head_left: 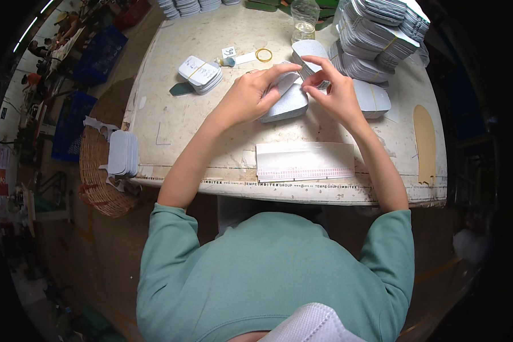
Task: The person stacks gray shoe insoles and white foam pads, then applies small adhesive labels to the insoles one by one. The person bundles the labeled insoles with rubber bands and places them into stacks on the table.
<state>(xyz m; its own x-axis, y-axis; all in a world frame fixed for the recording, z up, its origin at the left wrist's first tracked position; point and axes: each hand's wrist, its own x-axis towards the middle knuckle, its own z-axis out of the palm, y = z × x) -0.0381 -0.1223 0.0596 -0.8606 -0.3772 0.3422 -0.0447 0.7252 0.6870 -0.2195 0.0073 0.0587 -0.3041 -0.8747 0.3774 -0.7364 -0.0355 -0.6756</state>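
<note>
A stack of light grey, rounded insole-shaped pieces (289, 107) lies on the table in front of me. My left hand (251, 94) is at its left side, thumb and index finger around a raised insole piece (285, 84). Over the stack's right edge is my right hand (336, 91), its thumb and index finger spread apart; the thumb tip is close to the edge, and I cannot tell if it touches. Just behind, another stack of the same pieces (309, 50) stands partly hidden by the right hand.
Tall banded stacks (376, 40) rise at the back right, near a clear plastic cup (304, 23). A banded bundle (200, 74) and a yellow ring (264, 55) lie left of centre. Printed paper strips (305, 161) lie nearest me, a tan sole template (424, 142) right, a wicker basket (97, 165) left.
</note>
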